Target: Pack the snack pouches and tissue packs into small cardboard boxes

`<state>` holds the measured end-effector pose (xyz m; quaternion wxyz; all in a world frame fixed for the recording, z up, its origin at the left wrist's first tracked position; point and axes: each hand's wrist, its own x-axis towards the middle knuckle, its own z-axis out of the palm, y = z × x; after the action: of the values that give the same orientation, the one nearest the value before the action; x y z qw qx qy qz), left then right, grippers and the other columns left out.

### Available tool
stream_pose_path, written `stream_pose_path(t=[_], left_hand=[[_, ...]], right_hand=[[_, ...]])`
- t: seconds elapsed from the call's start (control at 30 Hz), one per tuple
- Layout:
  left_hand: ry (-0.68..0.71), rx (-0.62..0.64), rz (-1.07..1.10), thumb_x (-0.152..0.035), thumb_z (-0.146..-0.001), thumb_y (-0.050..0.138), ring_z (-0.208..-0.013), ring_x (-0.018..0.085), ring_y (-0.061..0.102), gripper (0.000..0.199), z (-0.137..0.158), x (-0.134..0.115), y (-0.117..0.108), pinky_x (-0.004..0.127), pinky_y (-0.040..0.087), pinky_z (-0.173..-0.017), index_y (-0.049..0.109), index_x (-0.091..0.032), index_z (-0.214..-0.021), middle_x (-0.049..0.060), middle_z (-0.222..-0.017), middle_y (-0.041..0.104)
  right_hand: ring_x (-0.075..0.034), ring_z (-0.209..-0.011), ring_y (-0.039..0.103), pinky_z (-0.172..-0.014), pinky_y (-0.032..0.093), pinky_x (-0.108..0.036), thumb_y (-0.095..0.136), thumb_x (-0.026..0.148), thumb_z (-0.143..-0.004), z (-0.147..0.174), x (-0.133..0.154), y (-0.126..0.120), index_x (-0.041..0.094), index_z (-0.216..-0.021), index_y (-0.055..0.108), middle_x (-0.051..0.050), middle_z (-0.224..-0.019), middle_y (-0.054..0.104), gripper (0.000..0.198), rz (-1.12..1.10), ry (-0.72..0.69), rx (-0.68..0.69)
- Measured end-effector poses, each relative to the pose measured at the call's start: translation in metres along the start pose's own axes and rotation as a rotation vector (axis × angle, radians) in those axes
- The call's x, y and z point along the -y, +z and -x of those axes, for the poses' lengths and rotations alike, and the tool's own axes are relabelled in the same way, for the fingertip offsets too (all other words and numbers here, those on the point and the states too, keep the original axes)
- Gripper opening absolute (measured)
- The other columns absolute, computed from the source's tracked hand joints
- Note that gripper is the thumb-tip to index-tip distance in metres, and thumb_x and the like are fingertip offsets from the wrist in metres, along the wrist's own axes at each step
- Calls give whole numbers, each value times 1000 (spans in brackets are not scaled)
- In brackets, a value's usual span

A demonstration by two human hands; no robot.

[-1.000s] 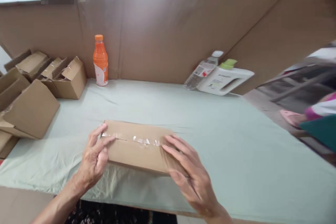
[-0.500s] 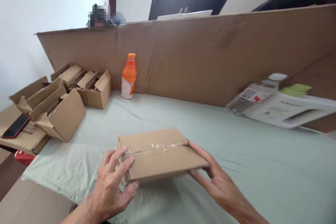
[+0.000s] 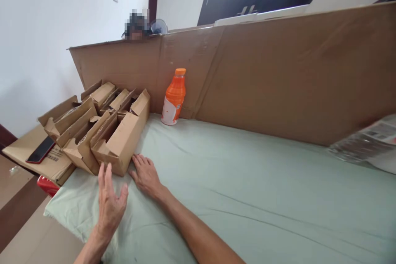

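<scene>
An open-topped cardboard box (image 3: 123,140) stands on the green-clothed table (image 3: 235,181), at the front right of a group of similar boxes. Its flaps are up and its inside is mostly in shadow. My left hand (image 3: 110,202) is open, fingers stretched towards the near face of this box; the fingertips are at its lower edge, and I cannot tell if they touch. My right hand (image 3: 147,176) lies open and flat beside the box's near right corner, its fingers on or just above the cloth. Neither hand holds anything.
Several open cardboard boxes (image 3: 83,140) stand close together on the left. A phone (image 3: 41,149) lies on a flat carton (image 3: 23,148). An orange bottle (image 3: 175,98) stands by the cardboard partition (image 3: 272,78); a clear bottle (image 3: 359,142) lies at right. Behind the partition is a person (image 3: 137,27).
The box that both hands held over the table's middle now stands at the left, against the others, with its open side up. Both hands have let go. The view has swung left.
</scene>
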<state>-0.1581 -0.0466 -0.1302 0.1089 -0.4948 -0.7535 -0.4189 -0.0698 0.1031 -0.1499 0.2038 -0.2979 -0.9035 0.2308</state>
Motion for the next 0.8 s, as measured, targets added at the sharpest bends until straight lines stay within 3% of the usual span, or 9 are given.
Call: stream_pose_path(t=[0.07, 0.2, 0.3, 0.53, 0.63, 0.8], left_hand=[[-20, 99, -42, -25, -95, 55, -142, 35, 48, 72, 20, 5, 10, 54, 54, -102, 23, -24, -159, 20, -158, 38], [99, 309, -111, -15, -83, 57, -131, 36, 56, 62, 41, 3, 21, 61, 46, -109, 50, -22, -144, 15, -137, 63], [104, 334, -108, -15, -82, 57, -128, 35, 57, 50, 39, -6, 19, 59, 45, -110, 63, -22, -131, 13, -134, 66], [73, 353, -68, -11, -74, 61, -125, 31, 59, 39, 37, -12, 15, 52, 45, -112, 74, -24, -108, 9, -129, 69], [-4, 292, -42, -11, -76, 67, -125, 28, 60, 36, 39, -4, 18, 48, 47, -111, 73, -22, -110, 9, -129, 68], [-230, -25, -48, -36, -96, 67, -132, 32, 54, 46, 14, 27, -5, 58, 47, -108, 56, -19, -137, 13, -148, 52]], right_hand=[[-30, -147, 40, -122, 27, -48, 50, 33, -98, 12, 4, 1, 12, -148, 51, -17, -156, 50, 54, 47, -24, 44], [-30, -151, 35, -124, 24, -49, 44, 30, -101, 32, 7, -6, 14, -150, 51, -14, -161, 44, 52, 125, -53, 111], [-31, -151, 35, -123, 26, -51, 44, 25, -101, 47, 11, -10, 14, -151, 51, -15, -161, 43, 52, 174, -68, 137], [-31, -148, 41, -120, 32, -52, 43, 27, -102, 104, 18, -8, 17, -149, 53, -14, -159, 47, 49, 252, -95, 110], [-31, -147, 43, -120, 33, -53, 44, 29, -103, 133, 22, -5, 19, -148, 55, -13, -157, 49, 48, 296, -100, 69], [-32, -147, 43, -119, 33, -55, 43, 25, -101, 167, 34, -7, 18, -147, 56, -14, -157, 49, 48, 320, -68, 85]])
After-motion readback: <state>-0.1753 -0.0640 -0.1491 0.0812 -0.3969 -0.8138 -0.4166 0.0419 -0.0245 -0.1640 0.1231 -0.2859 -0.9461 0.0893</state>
